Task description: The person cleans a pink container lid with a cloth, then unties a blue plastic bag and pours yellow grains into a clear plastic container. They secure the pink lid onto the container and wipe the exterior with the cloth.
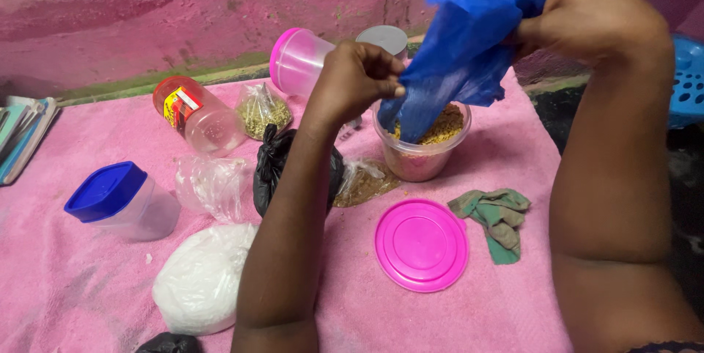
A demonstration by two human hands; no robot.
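Both hands, left (356, 78) and right (579, 19), grip a blue bag (469, 38) with clenched fingers over a tub (422, 155) of grains.

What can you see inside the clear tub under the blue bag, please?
The clear tub holds yellowish-brown grains; the blue bag dips in, covering the left part.

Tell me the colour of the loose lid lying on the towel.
Bright pink lid, clearest in the head view.

The blue plastic bag (469, 38) is motion-blurred and cut off by the top edge. The black bag (273, 166) is partly hidden behind the left forearm. The books (22, 137) are cropped at the left edge.
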